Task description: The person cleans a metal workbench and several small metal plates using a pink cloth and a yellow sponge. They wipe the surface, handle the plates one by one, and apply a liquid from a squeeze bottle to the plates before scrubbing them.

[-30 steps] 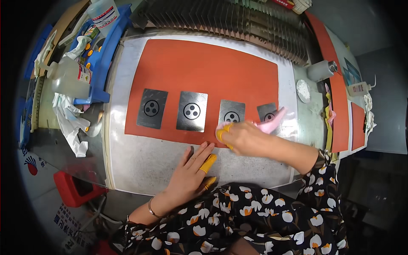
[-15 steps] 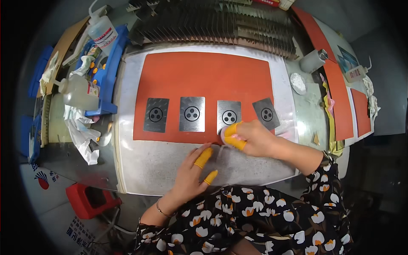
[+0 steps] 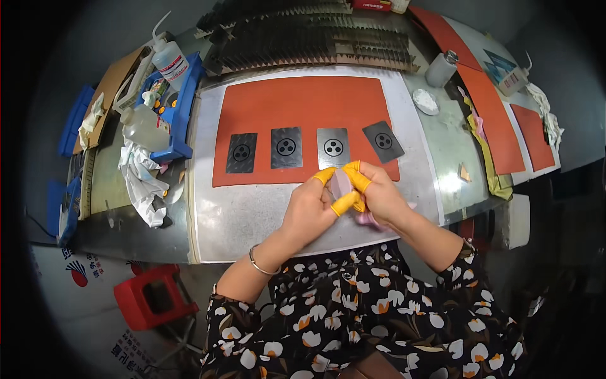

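Note:
A pink cloth [image 3: 341, 184], bunched into a pad, is pinched between my two hands just over the near edge of an orange-red mat [image 3: 303, 104]. My left hand [image 3: 307, 211] grips its left side, while my right hand [image 3: 382, 197] has the other side, with a loose end hanging below. Yellow finger cots cover several fingertips. Beyond the hands, a row of thin metal plates lies on the mat, each with a black ring and three dots: far left [image 3: 241, 153], middle left [image 3: 286, 148], middle right [image 3: 332, 148], and a tilted one [image 3: 383, 142] at the right.
Racked dark metal plates [image 3: 284, 44] stand at the back. On the left are a blue tray [image 3: 181, 114], squeeze bottles [image 3: 146, 126] and crumpled white cloth [image 3: 142, 183]. A metal canister [image 3: 441, 69] and a dish of white material [image 3: 425, 102] stand right. A red stool [image 3: 154, 297] is below left.
My right hand has lifted the pink cloth off the middle-right plate and come back toward me. My left hand has risen to meet it and now grips the cloth too. The view has shifted.

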Action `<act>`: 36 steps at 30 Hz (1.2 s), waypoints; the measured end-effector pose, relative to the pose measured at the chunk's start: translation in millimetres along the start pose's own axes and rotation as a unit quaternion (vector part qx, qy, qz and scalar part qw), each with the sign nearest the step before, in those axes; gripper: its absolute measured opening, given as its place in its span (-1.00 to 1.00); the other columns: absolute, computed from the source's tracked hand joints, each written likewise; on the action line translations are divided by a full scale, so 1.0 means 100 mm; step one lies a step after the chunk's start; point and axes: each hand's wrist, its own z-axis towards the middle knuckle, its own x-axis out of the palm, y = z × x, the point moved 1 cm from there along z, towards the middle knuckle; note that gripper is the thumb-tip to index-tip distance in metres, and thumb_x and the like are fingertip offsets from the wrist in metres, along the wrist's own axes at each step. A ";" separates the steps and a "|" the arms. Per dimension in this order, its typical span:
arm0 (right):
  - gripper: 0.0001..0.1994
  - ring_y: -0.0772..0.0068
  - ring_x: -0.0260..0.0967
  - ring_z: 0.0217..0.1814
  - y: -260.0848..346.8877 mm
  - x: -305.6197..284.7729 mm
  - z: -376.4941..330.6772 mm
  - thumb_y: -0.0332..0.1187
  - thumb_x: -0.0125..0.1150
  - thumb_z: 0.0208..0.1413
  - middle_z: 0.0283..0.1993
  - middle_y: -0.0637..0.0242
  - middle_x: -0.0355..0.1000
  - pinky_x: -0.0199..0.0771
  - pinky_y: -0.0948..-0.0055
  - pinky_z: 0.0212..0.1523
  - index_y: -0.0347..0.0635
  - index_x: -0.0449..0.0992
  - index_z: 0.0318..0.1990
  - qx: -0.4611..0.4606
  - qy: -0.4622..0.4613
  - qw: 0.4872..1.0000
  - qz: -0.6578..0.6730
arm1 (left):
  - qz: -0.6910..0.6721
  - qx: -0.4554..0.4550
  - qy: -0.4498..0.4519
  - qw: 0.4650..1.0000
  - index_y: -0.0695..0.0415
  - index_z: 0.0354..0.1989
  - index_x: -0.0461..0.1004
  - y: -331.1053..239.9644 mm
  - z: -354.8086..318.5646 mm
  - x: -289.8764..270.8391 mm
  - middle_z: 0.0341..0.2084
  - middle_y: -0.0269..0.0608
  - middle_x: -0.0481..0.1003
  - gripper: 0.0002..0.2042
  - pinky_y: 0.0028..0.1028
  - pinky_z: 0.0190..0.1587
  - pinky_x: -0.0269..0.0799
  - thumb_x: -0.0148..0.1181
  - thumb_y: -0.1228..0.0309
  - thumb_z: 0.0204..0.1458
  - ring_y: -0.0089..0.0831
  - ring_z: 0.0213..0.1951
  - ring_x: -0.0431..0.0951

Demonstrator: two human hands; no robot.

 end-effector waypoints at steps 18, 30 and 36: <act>-0.89 0.11 0.36 -0.58 -0.07 -0.16 -0.17 -0.40 0.05 0.01 -0.60 0.14 0.37 0.33 0.26 -0.58 -0.26 0.34 -0.41 -0.380 -0.004 0.804 -0.458 | -0.385 -0.170 0.092 0.902 0.24 0.01 0.24 -0.05 -0.23 0.27 -0.45 -0.11 0.44 -0.59 -0.59 -0.52 0.36 -0.21 0.16 0.17 -0.45 -0.58 0.43; -0.81 0.19 0.35 -0.54 -0.15 -0.33 -0.32 -0.26 0.08 0.00 -0.61 0.22 0.32 0.34 0.29 -0.52 -0.19 0.34 -0.37 -0.411 0.141 0.714 -0.549 | -0.568 -0.475 0.219 0.635 0.24 -0.19 0.28 -0.03 -0.21 0.30 -0.62 -0.09 0.35 -0.49 -0.58 -0.79 0.12 -0.45 0.01 0.19 -0.46 -0.78 0.23; -0.86 0.07 0.37 -0.45 -0.03 -0.55 -0.29 -0.33 0.09 -0.01 -0.53 0.17 0.39 0.34 0.22 -0.44 -0.17 0.36 -0.34 -0.209 0.156 0.851 -0.456 | -0.489 -0.492 0.292 0.659 0.27 -0.23 0.35 0.02 0.04 0.37 -0.69 -0.03 0.39 -0.59 -0.53 -0.75 0.22 -0.22 0.11 0.17 -0.43 -0.78 0.30</act>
